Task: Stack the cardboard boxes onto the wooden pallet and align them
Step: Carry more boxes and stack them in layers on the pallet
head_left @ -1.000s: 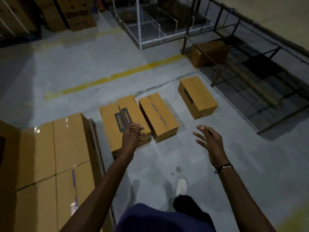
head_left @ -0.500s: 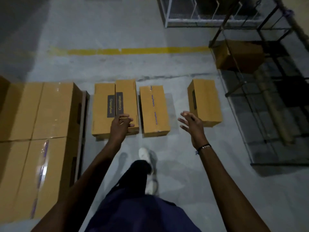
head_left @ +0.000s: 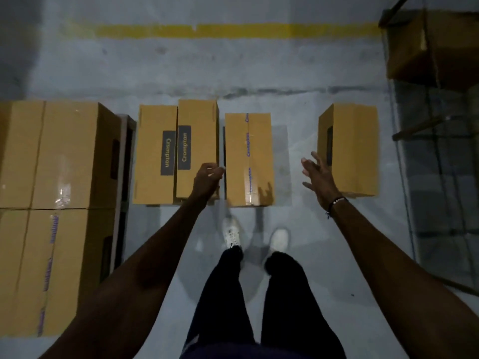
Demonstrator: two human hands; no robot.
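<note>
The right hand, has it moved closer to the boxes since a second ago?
Yes. The right hand has gone forward, now beside the lone box, not touching.

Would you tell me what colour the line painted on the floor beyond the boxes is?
The floor line is yellow, seen in the head view.

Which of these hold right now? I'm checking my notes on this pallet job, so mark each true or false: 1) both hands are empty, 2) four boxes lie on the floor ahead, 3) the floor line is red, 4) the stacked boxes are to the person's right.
1) True: the left hand and the right hand hold nothing.
2) True: a touching pair, a taped box and a box set apart.
3) False: the floor line is yellow.
4) False: the stacked boxes are to the left.
</note>
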